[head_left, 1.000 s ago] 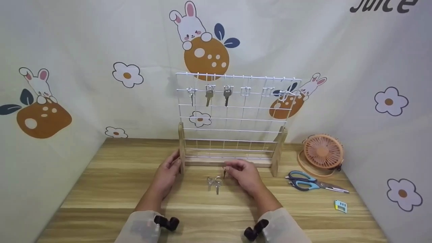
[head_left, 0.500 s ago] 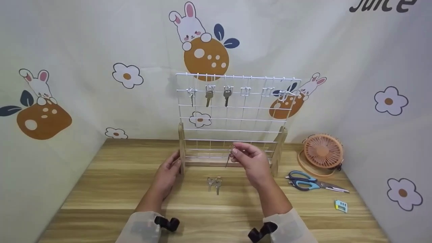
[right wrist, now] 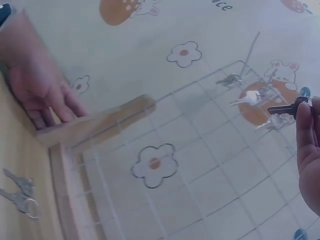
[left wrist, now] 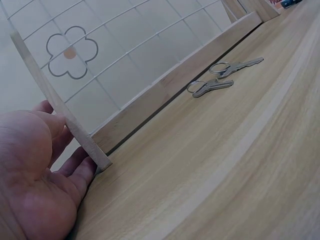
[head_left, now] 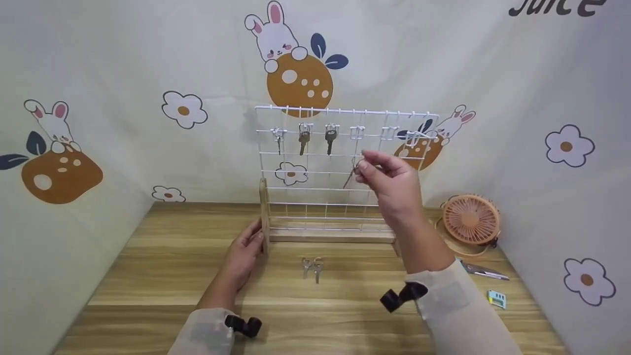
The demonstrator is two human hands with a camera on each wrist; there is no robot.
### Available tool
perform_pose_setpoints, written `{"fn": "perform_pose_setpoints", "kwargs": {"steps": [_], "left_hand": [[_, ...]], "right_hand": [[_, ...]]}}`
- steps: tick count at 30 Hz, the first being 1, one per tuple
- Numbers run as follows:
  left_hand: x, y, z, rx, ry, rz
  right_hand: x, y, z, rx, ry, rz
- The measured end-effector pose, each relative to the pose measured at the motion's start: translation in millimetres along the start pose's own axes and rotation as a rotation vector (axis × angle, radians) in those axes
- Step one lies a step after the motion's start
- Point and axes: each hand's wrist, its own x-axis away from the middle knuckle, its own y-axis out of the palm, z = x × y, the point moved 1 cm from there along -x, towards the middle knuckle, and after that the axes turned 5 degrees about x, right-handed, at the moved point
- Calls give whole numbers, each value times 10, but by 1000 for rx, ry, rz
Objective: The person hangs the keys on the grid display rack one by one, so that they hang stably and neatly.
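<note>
My right hand (head_left: 394, 185) pinches a key (head_left: 349, 177) by its ring end, raised before the white wire grid rack (head_left: 315, 189). In the right wrist view the held key (right wrist: 282, 109) looks dark, its blade pointing left. Three keys hang from hooks at the rack's upper left: a small one (head_left: 279, 140), a brownish one (head_left: 304, 140) and a darker one (head_left: 330, 140). My left hand (head_left: 241, 254) rests its fingers against the outer side of the rack's left wooden post (left wrist: 65, 110). Two silver keys with rings (head_left: 317, 272) lie on the table before the rack.
More white hooks (head_left: 357, 132) hang along the rack's upper right. To the right stand an orange fan (head_left: 471, 219), scissors (head_left: 485, 271) partly hidden by my right arm, and a small light-blue gadget (head_left: 497, 299). A printed cloth (head_left: 222, 158) backs the wooden table (head_left: 148, 276).
My right hand has risen from the tabletop, up and to the right, carrying the key to below the hooks. The left hand stays at the post.
</note>
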Motion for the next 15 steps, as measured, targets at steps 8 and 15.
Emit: {"fn": "perform_pose_setpoints", "kwargs": {"steps": [8,15], "left_hand": [[14,-10,4,9,25,-23],[3,0,6,-5,-3,9]], "right_hand": [[-294,43,-236,-38,-36,40],[-382,48,-204,-5,-26,43]]}}
